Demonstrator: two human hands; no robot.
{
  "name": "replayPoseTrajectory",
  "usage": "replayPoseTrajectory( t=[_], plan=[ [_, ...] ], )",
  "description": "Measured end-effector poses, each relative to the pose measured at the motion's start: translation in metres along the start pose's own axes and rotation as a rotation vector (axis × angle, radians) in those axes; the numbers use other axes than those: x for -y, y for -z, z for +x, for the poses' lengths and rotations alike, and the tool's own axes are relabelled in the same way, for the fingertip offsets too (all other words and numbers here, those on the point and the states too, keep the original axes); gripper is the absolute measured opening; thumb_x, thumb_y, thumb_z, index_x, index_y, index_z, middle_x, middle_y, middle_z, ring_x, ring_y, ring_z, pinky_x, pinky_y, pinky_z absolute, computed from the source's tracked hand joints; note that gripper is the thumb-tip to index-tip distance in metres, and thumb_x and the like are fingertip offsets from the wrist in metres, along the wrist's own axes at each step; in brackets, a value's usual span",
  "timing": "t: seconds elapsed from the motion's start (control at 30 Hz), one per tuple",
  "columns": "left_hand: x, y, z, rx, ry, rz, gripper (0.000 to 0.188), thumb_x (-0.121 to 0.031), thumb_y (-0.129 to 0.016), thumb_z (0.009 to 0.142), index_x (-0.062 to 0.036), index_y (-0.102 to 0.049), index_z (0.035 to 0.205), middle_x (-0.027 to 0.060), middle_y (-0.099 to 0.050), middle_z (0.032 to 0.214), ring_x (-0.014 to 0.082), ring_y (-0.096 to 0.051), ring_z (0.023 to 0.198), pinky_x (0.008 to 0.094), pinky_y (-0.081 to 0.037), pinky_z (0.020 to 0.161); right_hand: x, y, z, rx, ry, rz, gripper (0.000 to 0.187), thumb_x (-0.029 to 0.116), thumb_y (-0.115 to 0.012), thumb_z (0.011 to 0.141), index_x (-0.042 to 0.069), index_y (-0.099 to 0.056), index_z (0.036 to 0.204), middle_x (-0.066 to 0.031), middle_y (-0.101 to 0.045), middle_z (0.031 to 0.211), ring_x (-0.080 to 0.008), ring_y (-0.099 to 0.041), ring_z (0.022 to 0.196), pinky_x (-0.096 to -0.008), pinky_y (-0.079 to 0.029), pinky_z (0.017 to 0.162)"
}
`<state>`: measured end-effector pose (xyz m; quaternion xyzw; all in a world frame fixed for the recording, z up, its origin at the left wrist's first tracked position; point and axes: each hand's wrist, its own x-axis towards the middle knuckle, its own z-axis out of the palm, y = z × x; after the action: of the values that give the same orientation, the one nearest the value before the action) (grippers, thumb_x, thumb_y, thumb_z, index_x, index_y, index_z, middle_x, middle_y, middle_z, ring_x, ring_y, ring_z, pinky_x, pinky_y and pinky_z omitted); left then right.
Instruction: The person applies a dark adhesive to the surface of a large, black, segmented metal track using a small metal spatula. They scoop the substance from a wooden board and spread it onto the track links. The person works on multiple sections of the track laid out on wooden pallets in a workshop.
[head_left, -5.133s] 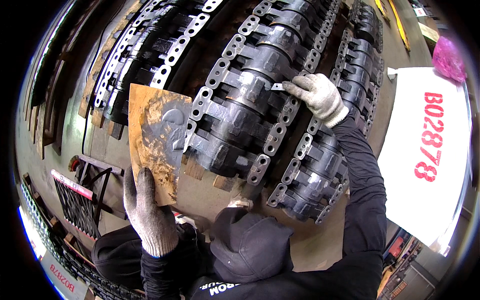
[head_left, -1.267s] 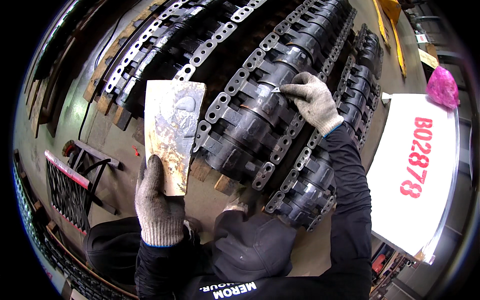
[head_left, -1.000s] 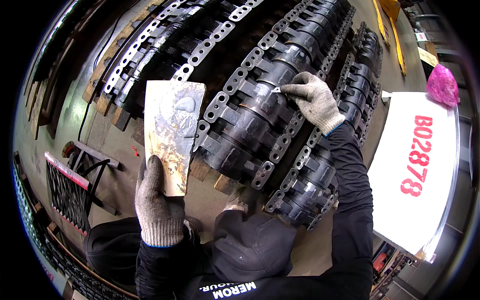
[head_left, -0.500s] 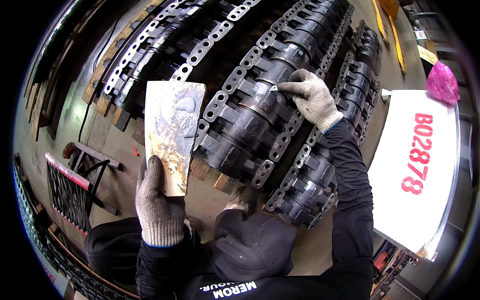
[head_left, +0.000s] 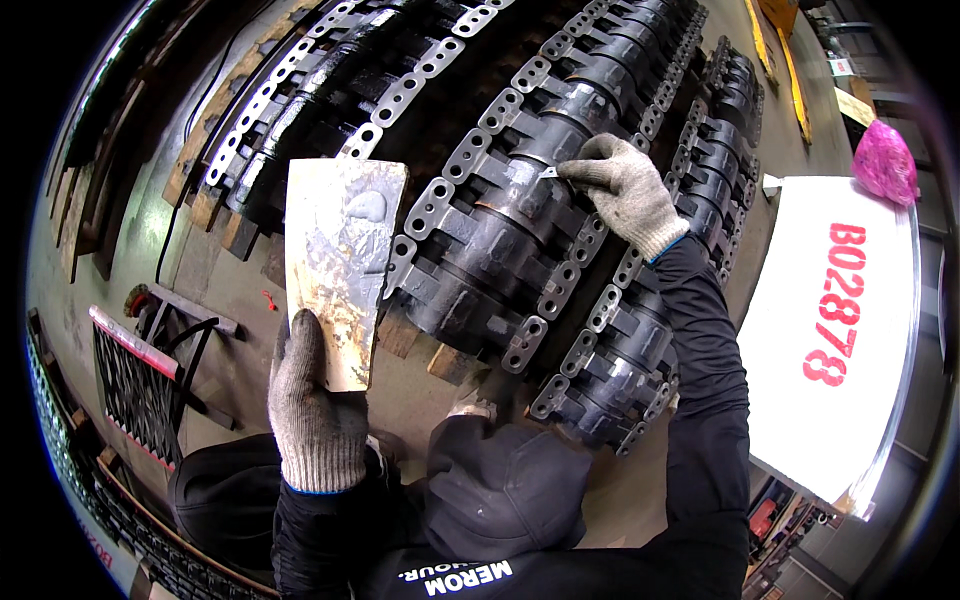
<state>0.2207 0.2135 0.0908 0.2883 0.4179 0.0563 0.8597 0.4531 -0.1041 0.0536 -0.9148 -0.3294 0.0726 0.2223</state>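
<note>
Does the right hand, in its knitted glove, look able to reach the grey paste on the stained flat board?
Probably yes: the paste lies uncovered on the stained board, the gloved left hand holds its lower end, and nothing visible blocks the right hand.

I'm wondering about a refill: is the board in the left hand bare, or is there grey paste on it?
Not bare: the board carries a grey blob near its top, with grey smears below.
</note>
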Motion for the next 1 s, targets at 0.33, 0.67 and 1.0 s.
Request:
replayPoseTrajectory(
  t=[0.33,0.67,1.0],
  plan=[
    [0.002,0.007,0.002,0.068,-0.026,0.082,0.04,-0.019,-0.051,0.107,0.0049,-0.05,0.139,0.0146,-0.062,0.134,0.0213,-0.063,0.12,0.0342,-0.052,0.101,-0.002,-0.004,-0.003,-0.051,0.024,0.03,0.04,-0.007,-0.068,0.077,0.012,-0.079,0.109,-0.0114,-0.066,0.102,-0.0294,-0.067,0.097,-0.0363,-0.057,0.086],
    [0.002,0.008,0.0,0.065,-0.071,0.142,0.043,-0.024,-0.056,0.106,0.0068,-0.053,0.136,0.0146,-0.063,0.132,0.0213,-0.064,0.118,0.0353,-0.051,0.103,-0.008,-0.001,-0.011,-0.056,0.049,0.006,0.043,-0.012,-0.063,0.076,0.01,-0.078,0.109,-0.0118,-0.066,0.1,-0.0265,-0.069,0.091,-0.0327,-0.057,0.082],
    [0.002,0.004,0.0,0.017,-0.005,0.006,0.041,-0.024,-0.059,0.104,0.005,-0.056,0.133,0.0138,-0.066,0.127,0.0212,-0.066,0.113,0.0349,-0.052,0.1,-0.009,0.002,-0.021,-0.042,0.017,0.032,0.043,-0.013,-0.063,0.076,0.009,-0.078,0.11,-0.011,-0.066,0.1,-0.0254,-0.07,0.092,-0.0323,-0.058,0.082]
  ],
)
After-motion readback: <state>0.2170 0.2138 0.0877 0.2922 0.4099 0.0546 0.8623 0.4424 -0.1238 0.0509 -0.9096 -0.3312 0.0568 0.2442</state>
